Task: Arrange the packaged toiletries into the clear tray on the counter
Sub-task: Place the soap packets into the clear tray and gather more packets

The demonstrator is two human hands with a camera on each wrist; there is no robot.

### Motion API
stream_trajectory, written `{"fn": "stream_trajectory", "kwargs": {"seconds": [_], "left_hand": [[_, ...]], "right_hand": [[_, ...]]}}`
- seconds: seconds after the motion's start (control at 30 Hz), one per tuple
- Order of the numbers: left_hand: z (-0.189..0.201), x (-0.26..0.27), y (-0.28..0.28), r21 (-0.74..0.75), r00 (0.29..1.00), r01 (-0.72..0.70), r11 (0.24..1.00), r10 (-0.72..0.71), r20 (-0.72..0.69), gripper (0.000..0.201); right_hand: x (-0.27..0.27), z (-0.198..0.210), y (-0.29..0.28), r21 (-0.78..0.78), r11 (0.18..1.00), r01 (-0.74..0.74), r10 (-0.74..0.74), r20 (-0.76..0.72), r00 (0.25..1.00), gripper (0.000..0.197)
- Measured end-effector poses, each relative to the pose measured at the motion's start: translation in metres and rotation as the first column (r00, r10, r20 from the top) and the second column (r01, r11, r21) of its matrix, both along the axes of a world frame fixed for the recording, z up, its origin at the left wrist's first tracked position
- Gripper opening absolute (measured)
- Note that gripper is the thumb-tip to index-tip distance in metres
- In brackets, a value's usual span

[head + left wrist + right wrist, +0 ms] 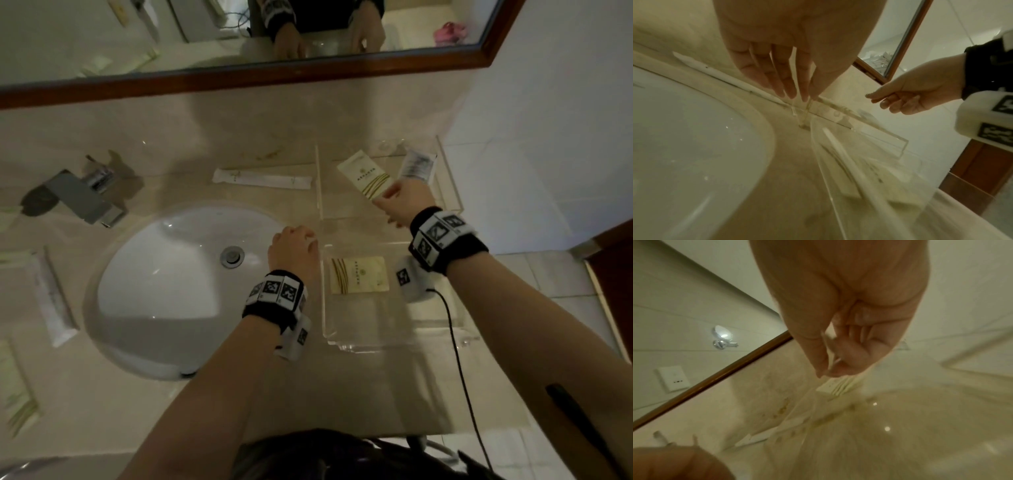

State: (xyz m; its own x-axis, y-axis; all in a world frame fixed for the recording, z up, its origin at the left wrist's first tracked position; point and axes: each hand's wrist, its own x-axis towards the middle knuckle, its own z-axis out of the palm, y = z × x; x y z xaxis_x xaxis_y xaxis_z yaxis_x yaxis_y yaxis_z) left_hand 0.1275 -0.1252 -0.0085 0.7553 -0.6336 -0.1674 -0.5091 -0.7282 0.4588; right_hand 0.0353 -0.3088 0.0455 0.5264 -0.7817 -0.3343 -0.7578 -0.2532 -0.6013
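The counter (191,144) carried everything, with the sink (178,284) sunk into it and taken here as the landmark. The mirror (239,78) ran along the wall beyond the sink; the tap (82,198) stood at its far left. The clear tray (442,339) sat just right of the sink, divided into compartments. A cream sachet (359,274) lay flat in the compartment nearest the person. In the far compartment a cream tube (365,174) lay slanted with a white tube (416,165) beside it. A long white packet (262,178) lay on the counter beyond the sink, outside the tray, and more packets (51,298) waited left of the sink.

The left hand (294,248) was at the tray wall closest to the sink, its grip pinching the clear edge (797,91) between fingertips and thumb. The right hand (406,202) was over the far compartment, its grip narrowed, thumb and forefinger pinching the near end of the cream tube.

The likely trouble was the tray itself: light acrylic on smooth stone, it could skid toward the sink if the left hand's pinch pulled sideways. The slanted tube, let go carelessly, might ride up on the white tube or the divider and crowd out room for the remaining packets
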Motion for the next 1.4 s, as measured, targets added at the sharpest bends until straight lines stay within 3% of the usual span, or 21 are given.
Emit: {"fn": "stream_trajectory", "kwargs": {"seconds": [0.1, 0.2, 0.27, 0.37, 0.53, 0.63, 0.73, 0.83, 0.9, 1.03, 1.17, 1.4], "left_hand": [[0.001, 0.014, -0.009, 0.015, 0.998, 0.003, 1.0, -0.002, -0.069, 0.029], [0.003, 0.021, -0.016, 0.018, 0.991, 0.014, 1.0, -0.011, -0.136, 0.028], [0.001, 0.025, -0.017, 0.011, 0.988, 0.013, 1.0, -0.011, -0.155, 0.028], [-0.002, 0.027, -0.017, 0.011, 0.983, 0.011, 1.0, -0.009, -0.185, 0.028], [-0.005, 0.024, -0.009, -0.115, 0.98, -0.054, 0.992, 0.031, -0.194, 0.021], [-0.001, 0.021, -0.002, -0.261, 0.982, -0.104, 0.96, 0.058, -0.178, 0.018], [0.003, 0.017, 0.005, -0.321, 0.983, -0.11, 0.941, 0.056, -0.172, 0.019], [0.004, 0.01, 0.013, -0.352, 0.982, -0.108, 0.93, 0.045, -0.183, 0.022], [0.004, 0.0, 0.018, -0.365, 0.981, -0.102, 0.926, 0.032, -0.192, 0.023], [-0.001, -0.026, 0.031, -0.372, 0.976, -0.095, 0.923, 0.013, -0.216, 0.025], [-0.005, -0.05, 0.044, -0.323, 0.975, -0.04, 0.946, -0.034, -0.221, 0.028], [-0.007, -0.067, 0.056, -0.206, 0.975, 0.179, 0.962, -0.202, -0.094, 0.035]], "right_hand": [[0.032, 0.007, -0.02, -0.125, 0.99, -0.061, 0.056, -0.048, 0.997, 0.039], [0.059, 0.003, -0.031, -0.21, 0.969, -0.131, 0.09, -0.195, 0.977, 0.057], [0.071, -0.003, -0.037, -0.194, 0.966, -0.171, 0.104, -0.316, 0.943, 0.075], [0.082, -0.008, -0.043, -0.124, 0.978, -0.165, 0.11, -0.366, 0.924, 0.092], [0.08, -0.016, -0.047, -0.18, 0.966, -0.183, 0.113, -0.343, 0.932, 0.072], [0.072, -0.013, -0.041, -0.19, 0.973, -0.131, 0.091, -0.206, 0.974, 0.049], [0.054, -0.004, -0.032, 0.047, 0.997, -0.06, 0.056, 0.091, 0.994, 0.038], [0.02, 0.007, -0.017, 0.334, 0.934, -0.126, 0.031, 0.277, 0.96, 0.051], [-0.006, 0.009, -0.005, 0.369, 0.909, -0.193, 0.095, 0.267, 0.959, 0.05], [-0.052, -0.004, 0.019, 0.315, 0.924, -0.219, 0.18, 0.147, 0.973, 0.021], [-0.086, -0.031, 0.04, 0.391, 0.892, -0.227, 0.228, 0.045, 0.973, 0.021], [-0.101, -0.048, 0.061, 0.34, 0.922, -0.184, 0.236, -0.119, 0.965, 0.018]]}}
